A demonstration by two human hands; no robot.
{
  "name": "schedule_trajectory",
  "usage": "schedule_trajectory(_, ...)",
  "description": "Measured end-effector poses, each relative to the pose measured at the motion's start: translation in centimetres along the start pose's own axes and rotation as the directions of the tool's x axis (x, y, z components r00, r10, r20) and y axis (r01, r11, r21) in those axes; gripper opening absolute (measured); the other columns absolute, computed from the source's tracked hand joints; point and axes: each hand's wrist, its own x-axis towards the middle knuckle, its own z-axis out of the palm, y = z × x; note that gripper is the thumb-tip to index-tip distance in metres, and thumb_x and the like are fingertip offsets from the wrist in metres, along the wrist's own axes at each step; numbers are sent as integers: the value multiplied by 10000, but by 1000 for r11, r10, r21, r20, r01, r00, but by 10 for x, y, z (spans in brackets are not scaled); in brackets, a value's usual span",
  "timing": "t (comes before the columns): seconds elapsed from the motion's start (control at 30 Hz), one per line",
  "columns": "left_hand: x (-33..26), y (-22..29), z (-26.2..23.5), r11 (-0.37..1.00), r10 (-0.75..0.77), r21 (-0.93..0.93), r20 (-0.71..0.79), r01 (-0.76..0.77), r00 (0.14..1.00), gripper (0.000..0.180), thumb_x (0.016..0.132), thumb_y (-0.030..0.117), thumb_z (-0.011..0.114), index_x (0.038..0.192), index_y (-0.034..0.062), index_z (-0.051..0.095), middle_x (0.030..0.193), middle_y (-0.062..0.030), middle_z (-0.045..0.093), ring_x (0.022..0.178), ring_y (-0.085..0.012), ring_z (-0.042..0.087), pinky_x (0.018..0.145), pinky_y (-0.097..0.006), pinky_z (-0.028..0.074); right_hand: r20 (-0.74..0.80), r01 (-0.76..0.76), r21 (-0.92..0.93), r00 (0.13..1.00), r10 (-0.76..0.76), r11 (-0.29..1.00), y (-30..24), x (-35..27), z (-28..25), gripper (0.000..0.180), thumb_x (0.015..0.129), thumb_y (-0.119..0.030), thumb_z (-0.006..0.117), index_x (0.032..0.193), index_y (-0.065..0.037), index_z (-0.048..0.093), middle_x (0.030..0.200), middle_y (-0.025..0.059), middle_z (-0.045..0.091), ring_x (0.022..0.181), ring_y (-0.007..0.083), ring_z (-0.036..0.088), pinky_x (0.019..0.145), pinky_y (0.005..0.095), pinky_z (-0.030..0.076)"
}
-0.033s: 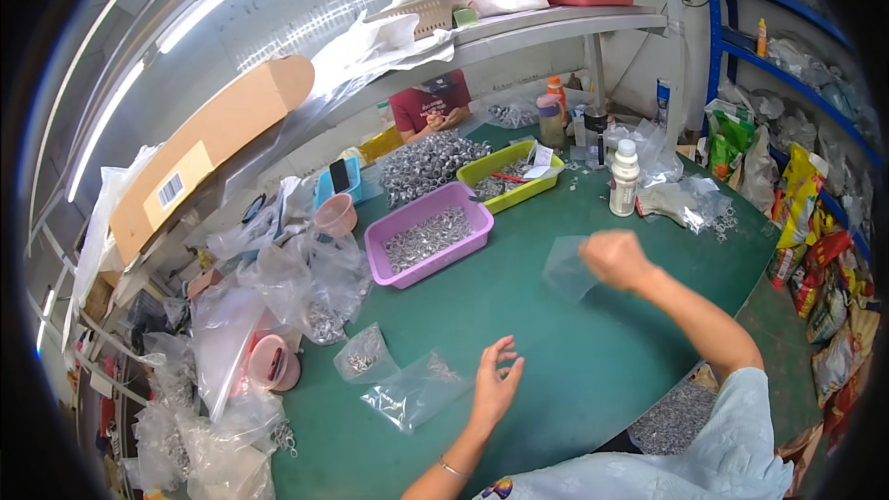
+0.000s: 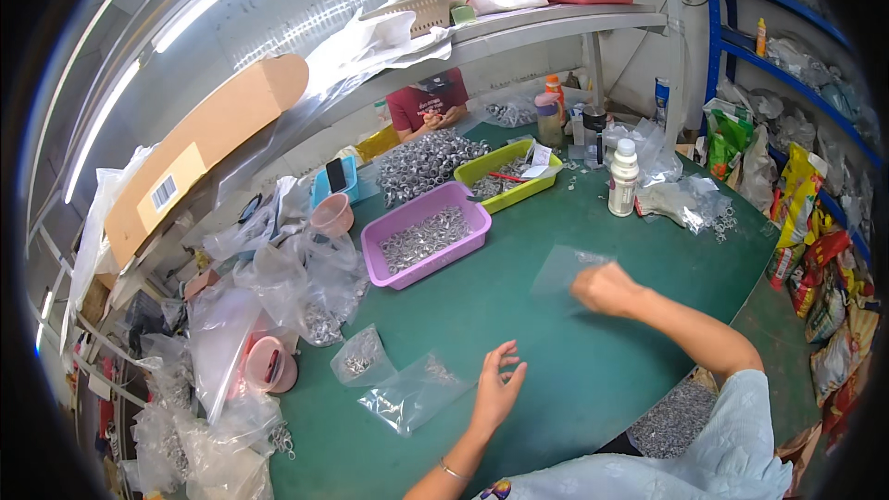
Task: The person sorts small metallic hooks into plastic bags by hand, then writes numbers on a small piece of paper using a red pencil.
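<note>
My right hand (image 2: 607, 289) is closed, slightly blurred, and appears to grip the edge of a clear plastic bag (image 2: 559, 268) over the green tabletop (image 2: 574, 380). Held low with fingers apart, my left hand (image 2: 500, 381) has nothing in it. Left of it lies a flat clear bag (image 2: 407, 400) with a few small metal pieces near its upper end. Beside that, a smaller clear bag (image 2: 361, 358) contains small metal parts. Farther off, a purple basket (image 2: 440, 265) holds many silvery rings or clasps.
A heap of grey metal rings (image 2: 426, 167) and a yellow-green basket (image 2: 524, 194) stand at the back, near another person (image 2: 428, 104). A white bottle (image 2: 624, 181) is at the right. Plastic bags (image 2: 310, 282) and a pink cup (image 2: 272, 363) crowd the left edge.
My right hand has moved slightly left and down. The clear bag beside it has shifted a little left and shows more of its surface. My left hand is almost unmoved.
</note>
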Motion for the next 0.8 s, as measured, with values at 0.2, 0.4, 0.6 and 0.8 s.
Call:
schedule_trajectory(0.2,-17,-16,-2,998,-60,34,-19,61,998,363,808,34,592,1159,44,497,1121,-93,487,984,-173,527,734,-265,472,141,-346,422,938,316,838,31,45,17,311,807,-326,562,725,-34,630,732,136,620,685,329,570,624,427,465)
schedule_trajectory(0.4,-14,-25,-2,982,-174,-73,25,175,984,331,823,23,573,1148,20,507,1099,-94,519,986,-162,532,767,-268,454,-319,-561,189,741,591,806,154,153,87,272,749,-256,613,903,-32,625,917,190,606,924,325,542,818,419,410)
schedule_trajectory(0.6,-16,-25,-16,955,-273,-143,-71,261,959,322,827,-44,536,1145,-8,504,1058,-89,553,979,-140,545,813,-249,455,156,-746,-159,627,763,646,207,226,132,420,699,-384,660,988,-82,627,1058,103,613,1064,264,528,913,444,330)
schedule_trajectory(0.8,-21,-32,-12,901,-383,-249,-76,355,920,315,789,0,578,1098,-19,516,1085,-151,523,985,-268,518,846,-346,421,156,-673,-288,669,727,681,235,235,144,213,764,-200,582,945,-95,617,1008,89,624,1006,221,566,903,460,339)
